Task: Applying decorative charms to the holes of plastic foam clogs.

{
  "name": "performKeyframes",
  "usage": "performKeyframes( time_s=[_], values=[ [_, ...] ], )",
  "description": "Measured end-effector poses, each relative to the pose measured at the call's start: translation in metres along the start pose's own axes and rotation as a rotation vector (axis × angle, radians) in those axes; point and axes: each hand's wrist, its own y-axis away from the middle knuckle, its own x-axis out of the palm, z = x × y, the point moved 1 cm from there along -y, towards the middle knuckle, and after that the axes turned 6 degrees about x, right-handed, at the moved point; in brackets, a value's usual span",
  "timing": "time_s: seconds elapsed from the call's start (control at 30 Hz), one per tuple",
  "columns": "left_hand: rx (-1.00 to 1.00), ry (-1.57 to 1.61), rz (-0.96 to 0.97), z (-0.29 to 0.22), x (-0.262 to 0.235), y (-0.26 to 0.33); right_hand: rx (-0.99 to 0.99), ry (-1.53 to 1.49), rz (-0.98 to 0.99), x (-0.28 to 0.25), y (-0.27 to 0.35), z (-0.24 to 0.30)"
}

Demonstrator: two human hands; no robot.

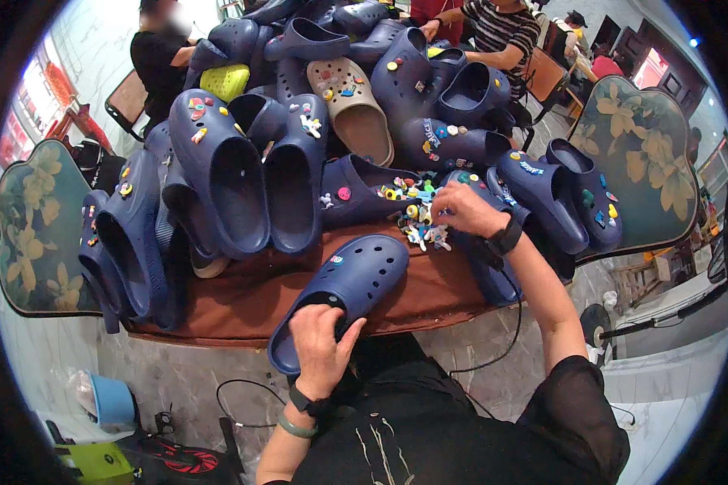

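Observation:
A navy foam clog [368,271] lies at the table's front edge, its toe pointing away to the right. One small charm [337,259] sits on its upper, and the other holes I can see are bare. My left hand [319,335] grips the clog at its opening, with the fingers partly inside. Farther right, my right hand [471,210] is at a heap of small colourful shoe charms [416,214], its fingers bent and pinched together at the heap's right side. Whatever is between those fingertips is hidden.
Navy clogs with charms [218,174] are piled across the brown-covered table [234,295]. Among them are a beige clog [352,109] and a yellow-green one [225,81]. Other people [501,36] sit at the far side. A black cable [516,323] hangs near my right arm.

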Motion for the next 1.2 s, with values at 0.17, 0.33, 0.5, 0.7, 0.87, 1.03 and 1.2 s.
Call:
performKeyframes(
  time_s=[0.17, 0.33, 0.5, 0.7, 0.87, 1.03, 1.2],
  values=[
    [-0.134, -0.197, -0.018, -0.001, -0.005, -0.001, 0.056, 0.293, 0.08, 0.019, 0.018, 0.038],
    [0.007, -0.002, 0.072, 0.02, 0.0, 0.005, 0.001, 0.39, -0.007, 0.032, 0.022, 0.033],
    [0.144, 0.049, 0.043, 0.021, -0.009, 0.01, 0.042, 0.071, -0.338, 0.013, 0.026, 0.049],
    [0.163, 0.057, 0.029, 0.024, -0.008, 0.012, -0.055, -0.391, -0.32, 0.021, 0.008, 0.135],
    [0.186, 0.108, 0.041, 0.029, -0.006, 0.008, -0.148, -0.391, -0.217, 0.037, 0.007, 0.144],
    [0.204, 0.144, 0.088, 0.033, -0.012, 0.006, -0.011, -0.446, -0.225, 0.033, 0.008, 0.138],
    [0.279, 0.195, 0.147, 0.037, -0.014, 0.002, 0.017, -0.818, -0.165, 0.043, 0.005, 0.156]
  ],
)
